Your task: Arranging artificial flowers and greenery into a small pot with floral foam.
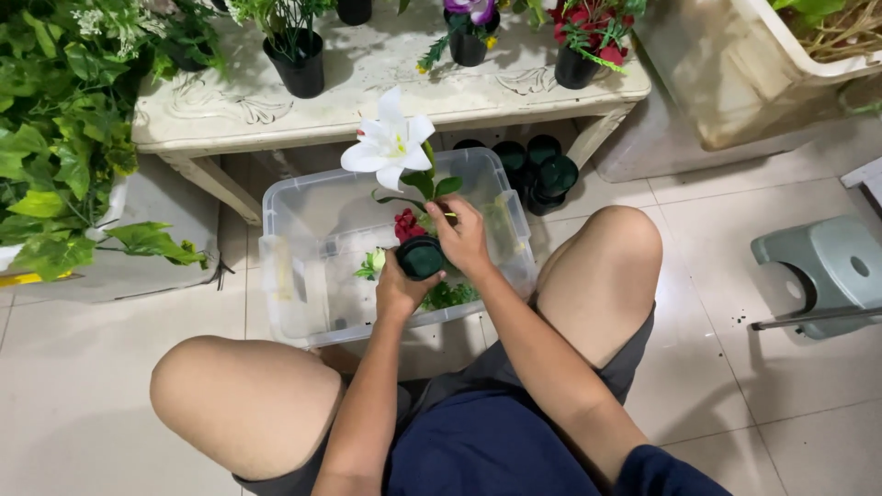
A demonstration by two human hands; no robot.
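The left hand (397, 292) wraps its fingers around a small dark pot (422, 258); the right hand (462, 239) pinches the stem of a white flower (390, 142).

Flower workshop: potted artificial blooms (588, 37) on a cream table (386, 92), stacked black pots (542, 170).

Pale tiled floor (92, 386), ornate cream table (386, 92), green stool (827, 266)

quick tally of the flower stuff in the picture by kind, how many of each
Held black pot: 1
White lily in it: 1
Clear plastic tub: 1
Filled black pots on the table: 4 in plain view (others cut off at the top)
Stack of empty black pots: 1
Green stool: 1
Total: 9
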